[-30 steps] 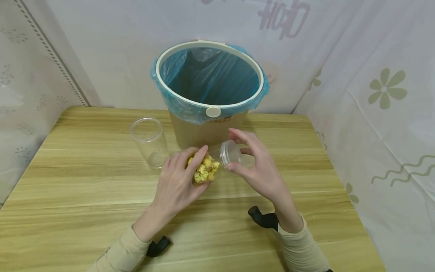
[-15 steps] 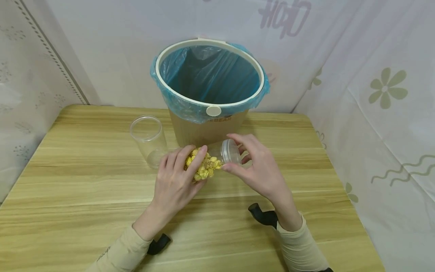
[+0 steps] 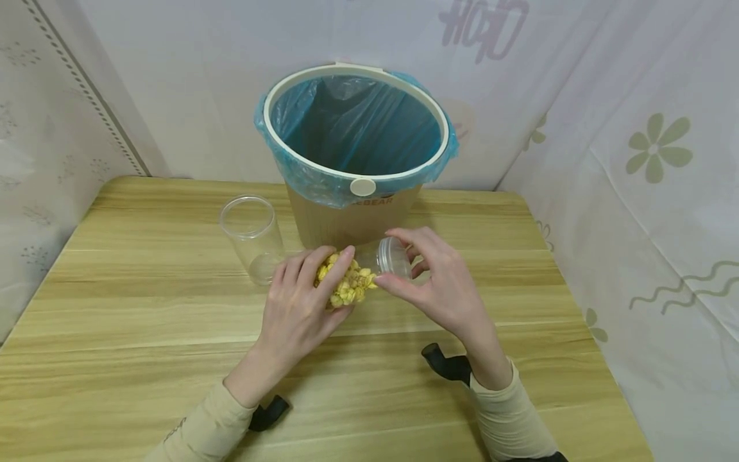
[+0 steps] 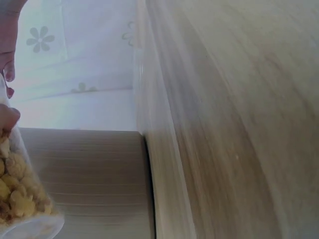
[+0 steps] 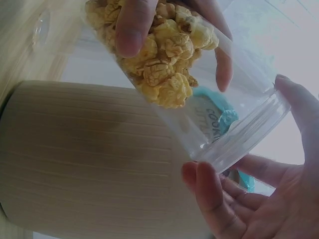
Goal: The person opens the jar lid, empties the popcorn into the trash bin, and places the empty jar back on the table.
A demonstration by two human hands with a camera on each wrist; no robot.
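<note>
The person held the jar (image 3: 367,255) lying nearly level, off the table (image 3: 358,404), around its middle and just on the near side of the bin (image 3: 346,221). The left hand (image 3: 297,298) was curled round the left end, where the popcorn (image 3: 349,285) was heaped behind the clear wall. The right hand (image 3: 441,282) held the ridged lid (image 3: 395,258) at the right end, thumb on the near side and fingers on the far side, spread no wider than the lid. The bin rose close behind the jar, so there was little room on the far side; towards the near side and to the right the wood ran on broadly. The clear cup (image 3: 249,240) stood upright left of the bin, close beyond the left knuckles; I couldn't tell whether they touched. The table's far edge ran behind the bin, before a pale cloth (image 3: 196,90), and its right edge slanted past a flowered one (image 3: 658,256). A blue bag (image 3: 317,189) folded over the bin's rim (image 3: 271,128) and hung down its front, partly covering reddish lettering that ended in "BEAR". From the right wrist, letters like "COOKI" showed through the jar, the line beside them hard to read. Large faint lettering on the far cloth I couldn't make out.
</note>
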